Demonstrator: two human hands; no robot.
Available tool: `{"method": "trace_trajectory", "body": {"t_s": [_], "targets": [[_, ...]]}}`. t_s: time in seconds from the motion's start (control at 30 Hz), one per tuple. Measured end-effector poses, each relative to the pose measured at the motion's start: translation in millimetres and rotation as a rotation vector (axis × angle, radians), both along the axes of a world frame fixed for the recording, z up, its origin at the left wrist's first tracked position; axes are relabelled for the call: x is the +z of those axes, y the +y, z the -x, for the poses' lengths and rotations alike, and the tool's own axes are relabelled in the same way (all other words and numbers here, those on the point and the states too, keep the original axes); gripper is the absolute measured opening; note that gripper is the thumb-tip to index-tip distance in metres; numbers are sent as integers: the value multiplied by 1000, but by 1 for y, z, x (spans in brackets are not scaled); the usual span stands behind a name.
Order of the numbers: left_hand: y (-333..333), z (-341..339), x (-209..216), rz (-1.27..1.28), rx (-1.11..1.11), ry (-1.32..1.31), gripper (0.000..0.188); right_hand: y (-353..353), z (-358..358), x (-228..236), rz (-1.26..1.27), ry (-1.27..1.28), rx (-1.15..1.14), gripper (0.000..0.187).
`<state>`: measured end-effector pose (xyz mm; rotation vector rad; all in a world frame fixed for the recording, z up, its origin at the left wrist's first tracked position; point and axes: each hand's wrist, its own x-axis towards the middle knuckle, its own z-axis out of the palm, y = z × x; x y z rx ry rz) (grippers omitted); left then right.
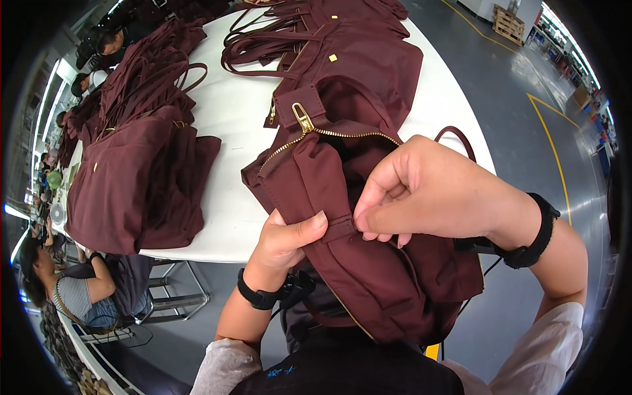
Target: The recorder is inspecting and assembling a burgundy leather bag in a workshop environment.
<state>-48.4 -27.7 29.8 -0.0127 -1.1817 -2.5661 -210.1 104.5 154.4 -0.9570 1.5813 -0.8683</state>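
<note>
Maroon zip-top bag (378, 276) mid-view, runs down toward 5 o'clock; upper end over white table (230, 210), lower end by wearer's dark garment (349, 372). Left hand (280, 240) at 7 o'clock grips bag: thumb on top, fingers hidden behind fabric. Right hand (431, 191) at 3: thumb pressed to curled index beside narrow fabric loop (340, 228); can't tell what's between tips. Gold zipper pull (303, 118) at 12. Piled maroon bags (141, 178) at 9. Seated person (85, 289) at 8. Wooden pallet (508, 26) between 1 and 2, far off.
</note>
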Motion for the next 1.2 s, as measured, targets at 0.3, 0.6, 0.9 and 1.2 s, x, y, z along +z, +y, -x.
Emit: {"method": "trace_trajectory", "body": {"t_s": [0.3,0.6,0.9,1.2], "targets": [[2,-2,1,66,12,-9,42,-1,3,-3,-12,-28,53,21],[8,1,8,235,96,-109,40,-1,4,0,-63,85,119,19],[11,4,8,247,155,-76,41,-2,-2,-4,-20,306,73,9],[7,4,4,196,152,-104,43,1,-3,-19,180,287,74,8]]}}
